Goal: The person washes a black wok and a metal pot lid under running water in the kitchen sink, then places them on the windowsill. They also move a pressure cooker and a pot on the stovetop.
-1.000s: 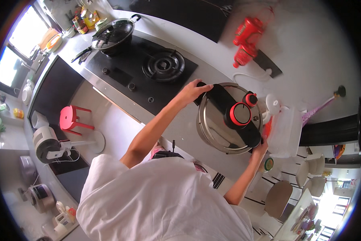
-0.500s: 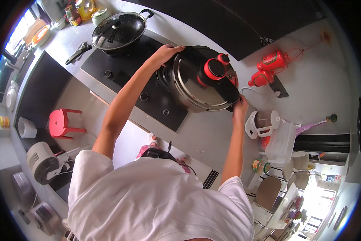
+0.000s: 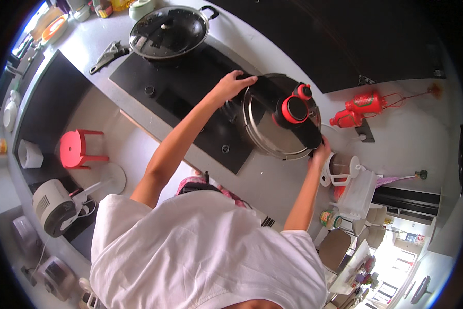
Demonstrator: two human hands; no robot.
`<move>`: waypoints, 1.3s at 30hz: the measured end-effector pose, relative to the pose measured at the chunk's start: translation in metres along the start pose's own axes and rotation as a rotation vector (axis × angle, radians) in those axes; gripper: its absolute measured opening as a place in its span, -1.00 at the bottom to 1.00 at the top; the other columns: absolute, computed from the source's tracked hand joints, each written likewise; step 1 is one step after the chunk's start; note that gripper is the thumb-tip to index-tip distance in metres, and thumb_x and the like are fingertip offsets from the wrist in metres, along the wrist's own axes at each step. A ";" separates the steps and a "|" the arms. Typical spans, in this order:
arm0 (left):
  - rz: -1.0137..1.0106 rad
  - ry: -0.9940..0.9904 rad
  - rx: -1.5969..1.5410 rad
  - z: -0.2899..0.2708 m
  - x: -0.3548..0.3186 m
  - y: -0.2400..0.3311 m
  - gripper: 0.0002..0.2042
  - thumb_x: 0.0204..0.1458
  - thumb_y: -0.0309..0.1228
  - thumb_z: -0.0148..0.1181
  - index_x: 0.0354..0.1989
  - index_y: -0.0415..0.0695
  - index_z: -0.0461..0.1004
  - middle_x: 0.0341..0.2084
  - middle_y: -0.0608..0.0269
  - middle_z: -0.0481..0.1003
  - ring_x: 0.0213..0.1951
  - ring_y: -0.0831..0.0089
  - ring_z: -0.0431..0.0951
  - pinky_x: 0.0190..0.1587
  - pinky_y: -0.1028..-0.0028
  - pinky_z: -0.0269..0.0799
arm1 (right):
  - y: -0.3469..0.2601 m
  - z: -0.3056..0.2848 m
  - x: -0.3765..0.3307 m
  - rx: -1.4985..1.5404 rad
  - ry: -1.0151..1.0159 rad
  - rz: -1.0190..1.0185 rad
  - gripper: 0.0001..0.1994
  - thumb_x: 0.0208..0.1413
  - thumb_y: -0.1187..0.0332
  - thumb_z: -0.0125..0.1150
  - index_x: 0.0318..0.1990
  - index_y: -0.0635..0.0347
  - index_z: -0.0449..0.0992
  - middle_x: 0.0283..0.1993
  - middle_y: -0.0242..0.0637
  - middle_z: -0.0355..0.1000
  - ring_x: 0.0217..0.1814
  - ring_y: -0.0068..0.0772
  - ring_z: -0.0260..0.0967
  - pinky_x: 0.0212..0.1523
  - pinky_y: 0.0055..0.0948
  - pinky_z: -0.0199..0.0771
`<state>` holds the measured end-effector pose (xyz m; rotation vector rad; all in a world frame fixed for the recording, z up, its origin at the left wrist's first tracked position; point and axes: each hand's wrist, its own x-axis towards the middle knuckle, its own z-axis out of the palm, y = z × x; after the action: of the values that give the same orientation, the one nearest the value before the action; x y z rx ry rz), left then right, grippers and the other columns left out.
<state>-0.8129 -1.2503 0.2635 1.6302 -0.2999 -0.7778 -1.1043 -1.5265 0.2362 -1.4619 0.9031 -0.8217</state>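
A steel pressure cooker with a black lid bar and a red knob sits over the right burner of the black hob. My left hand grips its far black handle. My right hand grips the near black handle at the cooker's right edge. Both arms reach over the counter edge from below.
A lidded black wok stands on the left burner, with tongs beside it. Red bottles lie against the wall. A white dish rack with a jug stands right of the cooker. Below the counter are a red stool and a fan.
The pressure cooker has travelled from the grey counter on the right onto the hob's right burner, carried by both hands. My view has shifted left with it.
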 end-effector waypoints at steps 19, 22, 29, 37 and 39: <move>-0.070 -0.328 0.289 0.166 -0.082 -0.071 -0.19 -0.04 0.24 0.26 0.17 -0.21 0.29 -0.16 -0.13 0.54 -0.13 0.12 0.59 -0.07 0.33 0.48 | 0.086 -0.223 -0.059 -0.087 0.212 0.091 -0.57 0.06 0.38 0.07 0.07 0.43 0.50 0.00 -0.12 0.50 -0.07 -0.28 0.49 0.03 -0.33 0.50; -0.153 -0.447 0.336 0.189 -0.079 -0.075 -0.19 -0.04 0.26 0.24 0.17 -0.18 0.25 -0.10 -0.15 0.50 -0.17 0.11 0.60 -0.21 0.29 0.55 | 0.116 -0.254 -0.072 0.018 0.236 0.126 -0.56 0.07 0.42 0.02 0.11 0.44 0.46 0.00 -0.07 0.48 -0.09 -0.23 0.49 0.00 -0.30 0.52; -0.210 -0.499 0.316 0.226 -0.077 -0.103 -0.18 -0.03 0.21 0.24 0.26 -0.08 0.16 -0.10 -0.07 0.47 -0.17 0.12 0.59 -0.32 0.24 0.62 | 0.138 -0.287 -0.092 0.011 0.232 0.113 -0.59 0.05 0.43 0.03 0.06 0.43 0.46 -0.04 -0.08 0.50 -0.11 -0.23 0.49 -0.07 -0.27 0.55; -0.189 -0.522 0.354 0.238 -0.085 -0.086 -0.19 -0.04 0.21 0.24 0.26 -0.09 0.17 -0.22 -0.03 0.49 -0.45 0.21 0.57 -0.33 0.29 0.53 | 0.158 -0.299 -0.106 -0.004 0.256 0.097 -0.54 0.05 0.35 0.08 0.11 0.42 0.41 -0.01 -0.06 0.46 -0.07 -0.19 0.46 0.00 -0.22 0.50; -0.203 -0.538 0.325 0.234 -0.081 -0.089 -0.18 -0.05 0.22 0.24 0.25 -0.10 0.20 -0.22 -0.03 0.49 -0.41 0.22 0.58 -0.32 0.29 0.53 | 0.160 -0.302 -0.108 0.025 0.239 0.056 -0.56 0.11 0.37 0.07 0.13 0.41 0.41 0.01 0.02 0.48 -0.04 -0.10 0.47 0.01 -0.20 0.49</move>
<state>-1.0415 -1.3634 0.1978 1.7458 -0.6775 -1.3813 -1.4335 -1.5717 0.1019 -1.3295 1.1035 -0.9764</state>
